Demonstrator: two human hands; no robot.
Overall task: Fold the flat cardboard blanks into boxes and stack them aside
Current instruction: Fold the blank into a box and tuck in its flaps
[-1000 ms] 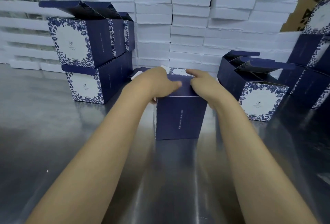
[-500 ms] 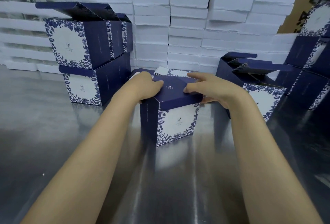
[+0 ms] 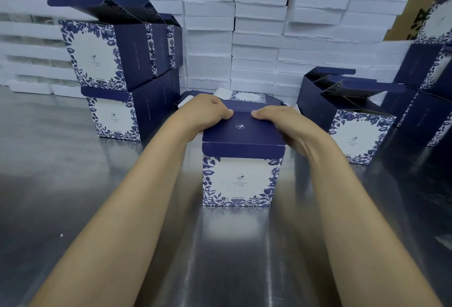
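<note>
1. Work is centring on the box, which is standing upright on the metal table, near and central, with its lid folded down.
2. On the lid's far-left corner the left hand is curling, fingertips pressing down. On the far-right corner the right hand is gripping, one digit lying along the top and the rest wrapping down the side.
3. Pressing evenly from both corners is, I judge, what is needed now. The front lip is overhanging the patterned face, so it should be seated squarely without creasing.
4. Among the folded boxes, at least three are sitting stacked at the left. Two open-flapped boxes seem to be standing at the right, and more are being cut off by the far-right edge.
5. Just beyond the hands, flat blanks are lying; I cannot tell their number.
6. Along the far side, white foam slabs are standing in stacks, too many to count reliably.
</note>
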